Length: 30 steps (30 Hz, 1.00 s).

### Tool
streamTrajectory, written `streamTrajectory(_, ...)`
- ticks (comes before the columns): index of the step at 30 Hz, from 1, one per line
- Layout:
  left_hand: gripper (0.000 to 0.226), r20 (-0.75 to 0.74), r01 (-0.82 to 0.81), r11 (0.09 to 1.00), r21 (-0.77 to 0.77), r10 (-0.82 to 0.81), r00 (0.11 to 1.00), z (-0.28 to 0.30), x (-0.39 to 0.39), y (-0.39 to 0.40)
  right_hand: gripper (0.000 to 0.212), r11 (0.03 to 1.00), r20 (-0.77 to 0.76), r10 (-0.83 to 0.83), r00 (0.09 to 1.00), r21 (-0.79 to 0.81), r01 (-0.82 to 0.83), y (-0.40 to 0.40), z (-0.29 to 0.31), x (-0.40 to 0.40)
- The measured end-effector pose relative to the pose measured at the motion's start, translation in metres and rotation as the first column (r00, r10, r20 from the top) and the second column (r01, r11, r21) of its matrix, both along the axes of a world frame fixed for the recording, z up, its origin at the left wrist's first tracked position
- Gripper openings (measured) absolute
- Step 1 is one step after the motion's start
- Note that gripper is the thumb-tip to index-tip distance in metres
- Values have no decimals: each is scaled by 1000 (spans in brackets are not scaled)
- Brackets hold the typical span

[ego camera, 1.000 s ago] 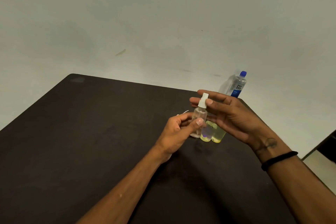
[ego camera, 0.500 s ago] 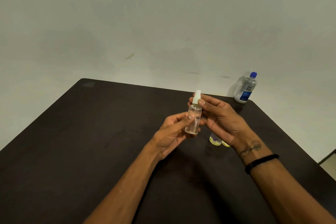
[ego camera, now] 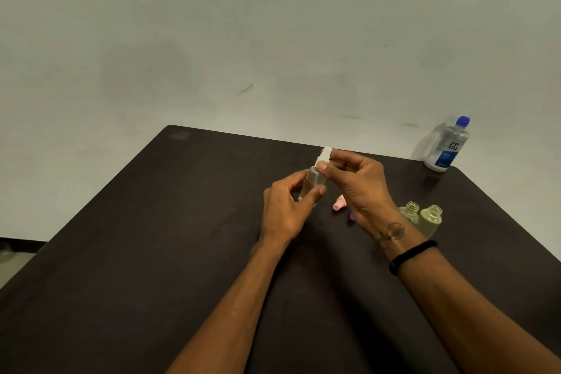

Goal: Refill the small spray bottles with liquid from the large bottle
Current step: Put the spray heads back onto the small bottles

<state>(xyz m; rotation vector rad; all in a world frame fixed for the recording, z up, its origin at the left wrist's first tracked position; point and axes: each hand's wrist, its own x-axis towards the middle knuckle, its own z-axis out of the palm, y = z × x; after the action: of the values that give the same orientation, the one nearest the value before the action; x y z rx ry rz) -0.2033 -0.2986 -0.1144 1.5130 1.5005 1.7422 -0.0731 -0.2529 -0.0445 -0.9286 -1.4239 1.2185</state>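
My left hand (ego camera: 283,211) holds a small clear spray bottle (ego camera: 312,184) by its body, above the dark table (ego camera: 151,252). My right hand (ego camera: 356,185) pinches the bottle's white spray cap (ego camera: 324,156) between thumb and fingers. Two small bottles without caps, holding yellowish liquid (ego camera: 409,212) (ego camera: 431,218), stand on the table to the right of my right wrist. The large clear bottle with a blue cap and blue label (ego camera: 447,144) stands at the table's far right corner.
A pink cap (ego camera: 339,203) and a purple cap (ego camera: 352,216) lie on the table just under my right hand. A pale wall rises behind the table. Floor shows at the left edge (ego camera: 15,258).
The view has shifted, so the open bottles and loose caps now show beside my right hand. My right fingers have closed more tightly on the white cap.
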Motion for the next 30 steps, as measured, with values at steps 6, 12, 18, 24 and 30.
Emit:
streamTrajectory(6,41,-42,-131,984,-122,126,991,-13,-1,11,43,925,684,-182,706,363,-114,19,-4,8)
streamTrajectory(12,40,19,-163,976,-145,168,986,-17,-3,11,43,892,965,-251,-74,201,-405,30,-2,18)
streamTrajectory(18,67,1,-168,973,-161,171,985,-11,-1,7,22,837,919,-343,-195,205,-507,29,-10,18)
streamTrajectory(24,43,-47,-475,848,237,498,866,4,11,-9,15,759,908,-414,68,386,-525,29,-1,27)
streamTrajectory(30,30,-137,-199,913,357,262,955,8,51,-18,15,838,702,-299,646,517,-174,26,31,56)
